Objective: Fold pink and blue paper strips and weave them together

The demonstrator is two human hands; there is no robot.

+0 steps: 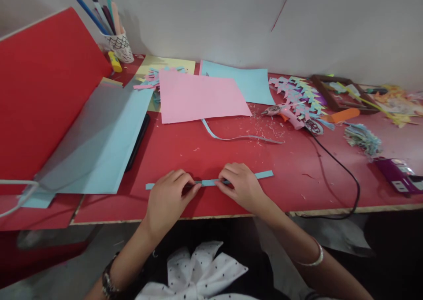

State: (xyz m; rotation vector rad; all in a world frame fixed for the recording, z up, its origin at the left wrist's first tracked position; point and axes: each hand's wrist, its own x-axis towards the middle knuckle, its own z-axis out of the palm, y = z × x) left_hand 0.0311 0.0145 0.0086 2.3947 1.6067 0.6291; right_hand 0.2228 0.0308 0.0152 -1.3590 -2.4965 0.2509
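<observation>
A narrow light-blue paper strip (209, 183) lies crosswise near the front edge of the red table, both its ends showing beyond my hands. My left hand (170, 194) pinches the strip left of its middle, thumb and fingers together. Just to the right, my right hand (239, 184) pinches it in the same way, leaving a short stretch bare between the two. Behind them a second thin strip (238, 138) curls across the table, one end under a pink sheet (201, 97).
A light-blue sheet stack (99, 141) rests over a dark flat device (139, 141) at left, beside a red board (42, 88). A pink glue gun (287, 114) with a black cord (343, 163) lies right. Further right are a yarn-like bundle (363, 139) and a purple box (398, 174).
</observation>
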